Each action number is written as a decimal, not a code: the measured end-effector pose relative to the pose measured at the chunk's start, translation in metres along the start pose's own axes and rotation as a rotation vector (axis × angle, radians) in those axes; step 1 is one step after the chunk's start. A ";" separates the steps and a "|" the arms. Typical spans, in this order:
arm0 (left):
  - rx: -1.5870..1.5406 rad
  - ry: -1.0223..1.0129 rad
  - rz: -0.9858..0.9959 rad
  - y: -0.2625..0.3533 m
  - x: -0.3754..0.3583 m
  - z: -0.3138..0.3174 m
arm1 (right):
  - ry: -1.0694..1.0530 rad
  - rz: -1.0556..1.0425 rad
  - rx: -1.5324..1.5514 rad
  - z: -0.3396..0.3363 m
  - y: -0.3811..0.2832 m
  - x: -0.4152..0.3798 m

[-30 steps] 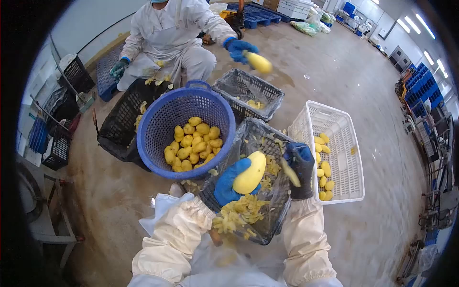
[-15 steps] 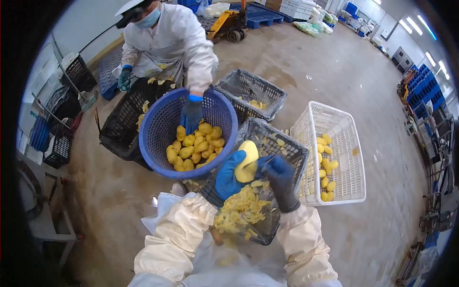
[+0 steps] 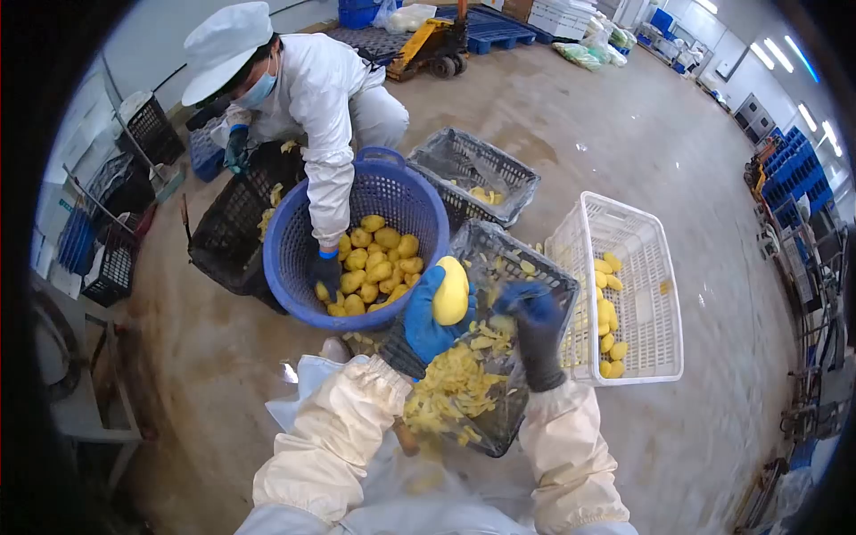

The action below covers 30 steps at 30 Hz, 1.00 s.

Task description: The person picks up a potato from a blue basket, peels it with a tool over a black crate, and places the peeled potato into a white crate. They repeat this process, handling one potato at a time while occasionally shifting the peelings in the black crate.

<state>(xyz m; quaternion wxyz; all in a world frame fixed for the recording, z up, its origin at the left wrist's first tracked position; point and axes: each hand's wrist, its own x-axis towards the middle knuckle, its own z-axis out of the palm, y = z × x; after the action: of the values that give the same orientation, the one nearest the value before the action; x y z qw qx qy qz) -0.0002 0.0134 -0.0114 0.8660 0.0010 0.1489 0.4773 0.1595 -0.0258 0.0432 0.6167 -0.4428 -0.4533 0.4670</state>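
My left hand [image 3: 422, 323], in a blue glove, is closed around a smooth, pale yellow peeled potato [image 3: 451, 292], held upright over a black lined crate [image 3: 563, 287]. Just right of the potato and apart from it, my right hand [image 3: 533, 314], also gloved, has curled fingers blurred by motion. A thin tool seems to be in it, but its kind cannot be made out. Below both hands, a heap of yellow peelings [image 3: 453, 390] lies in the crate.
A blue basket [image 3: 290, 223] of potatoes stands left, with a co-worker's gloved hand [image 3: 327, 275] inside. At right, a white crate [image 3: 662, 303] holds several peeled potatoes. Another black crate [image 3: 437, 192] sits behind, and a dark one [image 3: 218, 241] at far left.
My right hand has drawn away from the potato, slightly right. The potato has turned in my left hand. The co-worker leans further forward, with the reaching hand lower and left in the basket.
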 end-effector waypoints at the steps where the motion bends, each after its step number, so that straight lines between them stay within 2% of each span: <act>1: 0.040 0.015 -0.002 -0.001 -0.001 0.004 | -0.160 -0.034 -0.020 0.003 0.003 -0.006; 3: 0.085 0.037 -0.008 0.000 -0.007 0.008 | -0.233 -0.003 -0.123 0.007 0.004 -0.008; 5: 0.511 -0.143 -0.122 0.001 -0.029 0.033 | -0.040 0.161 0.066 -0.022 0.013 0.015; 6: 0.396 -0.073 -0.223 -0.009 -0.013 0.004 | 0.073 0.045 0.107 -0.036 0.019 0.024; 7: 0.397 -0.073 -0.224 -0.011 -0.014 0.009 | 0.086 -0.060 -0.111 -0.046 0.013 0.023; 9: 0.192 -0.107 -0.267 -0.012 -0.016 0.019 | -0.078 -0.232 -0.158 -0.045 0.015 0.021; 11: 0.067 -0.026 -0.175 -0.009 -0.014 0.027 | -0.228 0.142 0.031 -0.022 0.008 0.001; 12: 0.109 -0.080 -0.170 -0.009 -0.017 0.031 | -0.277 0.164 0.084 -0.005 -0.014 -0.003; 13: 0.152 -0.134 -0.170 -0.009 -0.021 0.033 | -0.272 0.165 0.089 -0.013 -0.005 0.005; 15: 0.247 -0.214 -0.314 -0.012 -0.019 0.013 | 0.133 0.019 0.166 -0.048 0.022 0.030; 16: 0.313 -0.296 -0.275 -0.015 -0.020 0.014 | 0.092 0.013 0.233 -0.055 0.008 0.034; 17: 0.315 -0.296 -0.278 -0.015 -0.019 0.016 | 0.094 0.011 0.234 -0.050 0.004 0.029; 19: 0.208 -0.128 -0.152 -0.013 -0.016 0.022 | -0.053 0.075 0.169 -0.030 -0.005 0.009; 21: 0.141 -0.101 -0.120 -0.012 -0.019 0.036 | -0.286 0.059 0.002 -0.009 -0.004 -0.008; 23: 0.100 -0.119 -0.173 -0.010 -0.016 0.026 | -0.144 0.186 -0.020 -0.015 -0.002 0.003; 24: 0.205 -0.150 -0.209 -0.010 -0.016 0.012 | -0.144 0.187 -0.021 -0.026 0.002 0.010; 26: 0.194 -0.123 -0.195 -0.013 -0.015 0.012 | 0.093 0.001 0.106 -0.041 0.003 0.022; 27: 0.189 -0.098 -0.184 -0.013 -0.013 0.013 | 0.094 -0.003 0.107 -0.042 0.007 0.015; 28: 0.216 -0.080 -0.097 -0.011 -0.017 0.028 | -0.048 0.041 0.031 -0.030 0.001 0.002; 30: 0.134 -0.111 -0.105 -0.012 -0.012 0.026 | -0.263 0.077 -0.104 0.001 -0.023 -0.011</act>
<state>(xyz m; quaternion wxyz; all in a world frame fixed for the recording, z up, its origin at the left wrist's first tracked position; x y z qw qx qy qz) 0.0103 0.0011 0.0150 0.8948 0.0774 0.1320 0.4193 0.1611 -0.0409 0.0641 0.5097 -0.4260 -0.5364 0.5205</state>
